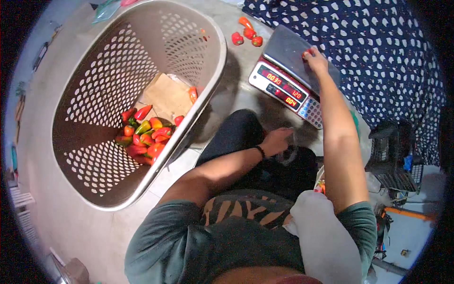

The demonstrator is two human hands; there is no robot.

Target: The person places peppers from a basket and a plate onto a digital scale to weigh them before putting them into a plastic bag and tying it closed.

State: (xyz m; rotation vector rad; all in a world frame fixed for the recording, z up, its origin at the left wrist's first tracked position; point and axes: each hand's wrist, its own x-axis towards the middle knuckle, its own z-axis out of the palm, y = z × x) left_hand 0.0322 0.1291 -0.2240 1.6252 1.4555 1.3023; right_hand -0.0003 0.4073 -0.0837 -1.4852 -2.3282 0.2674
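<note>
My right hand (316, 61) has its fingers on a small red pepper (307, 54) at the metal pan of a digital scale (289, 49), whose display is lit. My left hand (278, 142) is over my lap, beside a clear plastic thing (286, 154) that may be a bag or cup; whether it is held is unclear. Several red and orange peppers (249, 33) lie on the floor left of the scale. To the left stands a large perforated plastic basket (221, 53) with many red, orange and green peppers (147, 136) and a flat piece of cardboard (168, 96) inside.
A dark blue patterned cloth (376, 49) hangs or lies behind the scale. Black plastic crates (386, 152) stand at the right. Beside my right arm is a container with colourful contents (321, 185), partly hidden. A white cloth (324, 227) hangs over my front.
</note>
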